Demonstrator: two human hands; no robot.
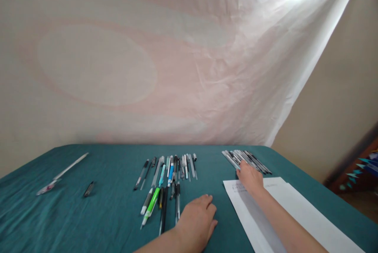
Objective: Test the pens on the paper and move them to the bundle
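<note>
My right hand (pixel 250 177) reaches over the paper to a row of pens (pixel 251 160) on the far right of the table. Its thumb and fingers close on the near end of the leftmost pen (pixel 230 159) there; the fingertips are partly hidden. My left hand (pixel 198 218) lies on the green cloth with loosely bent fingers, holding nothing. Just left of it is a clear pen with a black top (pixel 177 202). A long black pen (pixel 163 211) and a bright green pen (pixel 151 205) lie further left.
White paper sheets (pixel 283 198) lie under my right forearm. Several pens and caps, among them a blue and white pen (pixel 171 174), spread across the table's middle. At left are a small dark cap (pixel 89 189) and a long white stick (pixel 71 165). A pale curtain (pixel 177 68) hangs behind.
</note>
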